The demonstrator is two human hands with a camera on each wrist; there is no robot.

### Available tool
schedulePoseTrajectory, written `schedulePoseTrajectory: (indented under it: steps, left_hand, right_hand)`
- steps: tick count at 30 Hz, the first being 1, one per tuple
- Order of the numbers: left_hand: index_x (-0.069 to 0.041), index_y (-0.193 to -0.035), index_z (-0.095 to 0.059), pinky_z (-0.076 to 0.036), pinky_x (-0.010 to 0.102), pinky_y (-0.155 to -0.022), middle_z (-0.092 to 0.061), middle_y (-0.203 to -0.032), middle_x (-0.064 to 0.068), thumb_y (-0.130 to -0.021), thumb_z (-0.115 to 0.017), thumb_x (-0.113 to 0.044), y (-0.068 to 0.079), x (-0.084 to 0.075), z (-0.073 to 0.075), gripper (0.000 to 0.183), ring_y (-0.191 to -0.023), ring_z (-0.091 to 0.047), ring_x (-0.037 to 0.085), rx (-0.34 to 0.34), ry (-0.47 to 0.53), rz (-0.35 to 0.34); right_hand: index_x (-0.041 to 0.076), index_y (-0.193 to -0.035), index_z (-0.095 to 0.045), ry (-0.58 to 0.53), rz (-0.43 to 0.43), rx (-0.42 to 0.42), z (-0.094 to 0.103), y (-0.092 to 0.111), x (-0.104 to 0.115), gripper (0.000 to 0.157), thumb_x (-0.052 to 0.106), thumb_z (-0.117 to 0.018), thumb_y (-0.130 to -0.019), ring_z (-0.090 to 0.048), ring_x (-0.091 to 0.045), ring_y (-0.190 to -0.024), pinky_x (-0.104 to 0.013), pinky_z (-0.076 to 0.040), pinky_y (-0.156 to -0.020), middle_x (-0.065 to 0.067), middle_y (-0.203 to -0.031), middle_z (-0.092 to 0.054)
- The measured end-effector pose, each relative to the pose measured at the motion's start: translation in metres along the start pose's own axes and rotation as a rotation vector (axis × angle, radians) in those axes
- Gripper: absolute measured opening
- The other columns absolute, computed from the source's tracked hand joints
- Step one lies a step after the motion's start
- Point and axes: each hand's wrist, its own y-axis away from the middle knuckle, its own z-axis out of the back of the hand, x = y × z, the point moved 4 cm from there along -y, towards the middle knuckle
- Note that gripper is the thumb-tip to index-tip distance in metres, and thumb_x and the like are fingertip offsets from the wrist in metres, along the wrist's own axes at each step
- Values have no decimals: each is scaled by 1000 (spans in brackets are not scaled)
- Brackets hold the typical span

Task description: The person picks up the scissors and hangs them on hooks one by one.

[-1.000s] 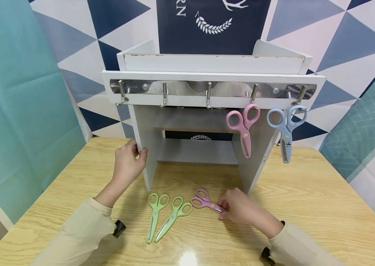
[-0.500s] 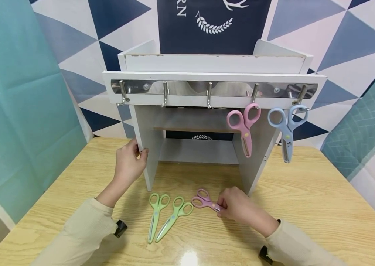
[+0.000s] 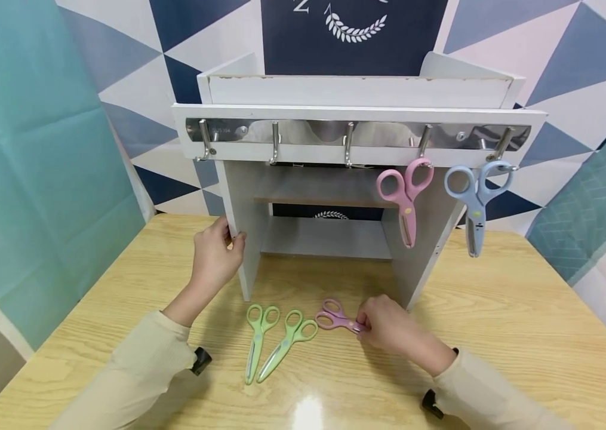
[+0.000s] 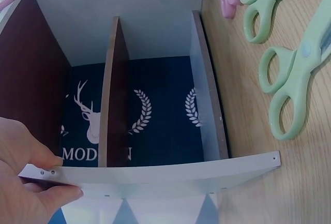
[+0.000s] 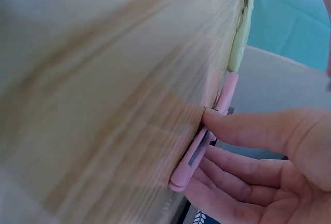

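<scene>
My right hand (image 3: 388, 325) pinches the blade end of a pair of pink scissors (image 3: 329, 318), which lies on the wooden table. In the right wrist view the thumb is on one side of the pink scissors (image 5: 187, 169) and the other fingers are curled on the far side. My left hand (image 3: 218, 251) grips the front edge of the left side panel (image 3: 236, 239) of a white shelf, thumb and fingers on opposite faces. Two pairs of green scissors (image 3: 256, 351) (image 3: 283, 349) lie between the hands, handles towards the shelf.
Along the shelf's top front runs a metal hook rail (image 3: 313, 131). Pink scissors (image 3: 408, 206) and blue scissors (image 3: 476, 209) hang by handle loops from its two rightmost hooks; the other hooks are bare. The right side panel (image 3: 426, 257) stands close behind my right hand.
The head view has tilted and shifted slightly. My right fingers have slid a little up the blades of the pink scissors, covering more of them. The left hand keeps its grip on the panel.
</scene>
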Motion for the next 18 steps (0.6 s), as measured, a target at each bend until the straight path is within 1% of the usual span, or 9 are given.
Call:
schedulePoseTrajectory:
  steps: [4,7,13,18]
  left_hand:
    - [13,-110,-61,-58,49,-81,-68,-106,31,-85,-60,0,0,0,0,28,-97,-70,38,19,27,11]
    - [13,-111,-61,-58,49,-82,-68,-108,31,-86,-59,0,0,0,0,28,-99,-69,39,22,34,11]
    - [11,-108,-62,-58,48,-81,-69,-104,29,-85,-60,0,0,0,1,25,-96,-70,37,10,27,-8]
    - [11,-107,-62,-59,48,-78,-70,-102,29,-86,-59,0,1,0,2,25,-93,-71,37,5,27,-8]
  right_hand:
    - [11,-62,-63,2,-1,1,1,-2,2,17,2,-78,-66,-38,0,-52,-14,-33,-46,10,-54,-50]
    - [11,-62,-62,8,8,1,1,-2,2,17,2,-76,-66,-38,0,-52,-14,-32,-45,10,-54,-49]
    - [10,-63,-62,9,37,-1,3,-4,3,16,1,-75,-66,-37,1,-52,-14,-31,-45,8,-55,-50]
    - [9,-65,-63,-27,18,38,5,-4,3,14,1,-74,-69,-38,1,-52,-14,-33,-46,8,-56,-51]
